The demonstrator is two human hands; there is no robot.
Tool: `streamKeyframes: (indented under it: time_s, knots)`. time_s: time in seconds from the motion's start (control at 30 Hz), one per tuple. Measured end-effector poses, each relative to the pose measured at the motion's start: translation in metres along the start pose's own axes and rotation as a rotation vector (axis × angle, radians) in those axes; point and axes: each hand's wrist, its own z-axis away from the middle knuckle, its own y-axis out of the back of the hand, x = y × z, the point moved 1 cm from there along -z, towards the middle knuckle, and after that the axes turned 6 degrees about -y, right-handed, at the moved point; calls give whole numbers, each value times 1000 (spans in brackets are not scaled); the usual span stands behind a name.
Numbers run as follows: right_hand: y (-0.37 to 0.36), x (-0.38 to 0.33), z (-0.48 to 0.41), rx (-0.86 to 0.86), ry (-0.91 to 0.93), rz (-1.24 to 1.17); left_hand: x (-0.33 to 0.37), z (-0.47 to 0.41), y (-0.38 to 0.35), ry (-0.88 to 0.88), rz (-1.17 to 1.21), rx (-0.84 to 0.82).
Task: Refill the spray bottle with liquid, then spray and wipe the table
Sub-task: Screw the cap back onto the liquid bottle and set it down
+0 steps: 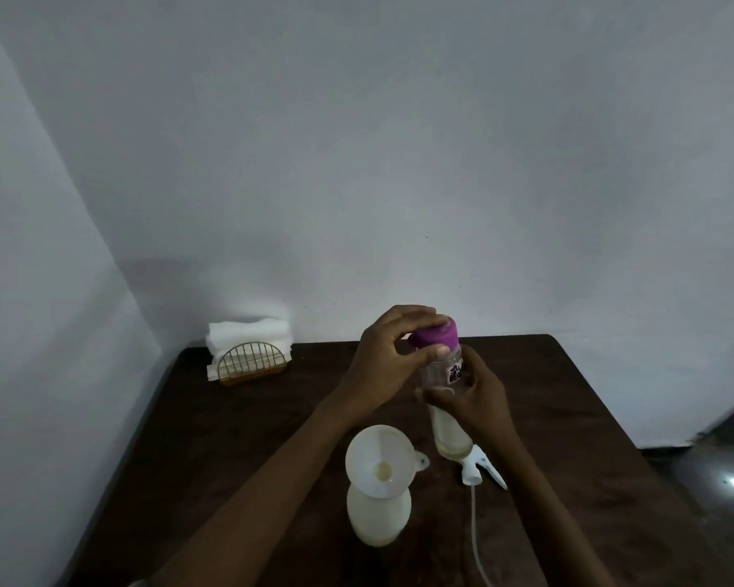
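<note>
We see a dark brown wooden table (238,438) beneath both hands. Nearer us than the left hand (380,366) stands the white plastic spray bottle (378,521), a white funnel (373,453) in its neck. The right hand (479,402) grips a clear refill bottle (448,436); the left hand pinches its purple cap (435,335).

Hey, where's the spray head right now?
In the head view, the spray head lies on the table right of centre, just right of the spray bottle holding the funnel, beside the base of the purple-capped bottle gripped by the right hand.
</note>
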Motion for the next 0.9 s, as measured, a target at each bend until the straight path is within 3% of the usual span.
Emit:
streamKeyframes:
  time_s: [0.37,0.63,0.9]
  knots:
    - [-2,-2,-3,20,3,-5,-2,6,3,-48,-34,49]
    - [-5,-7,-4,28,44,12,2,-2,-7,13,119,130]
    - [-14,-7,-2,89,85,12,1,0,-3,-263,-188,238]
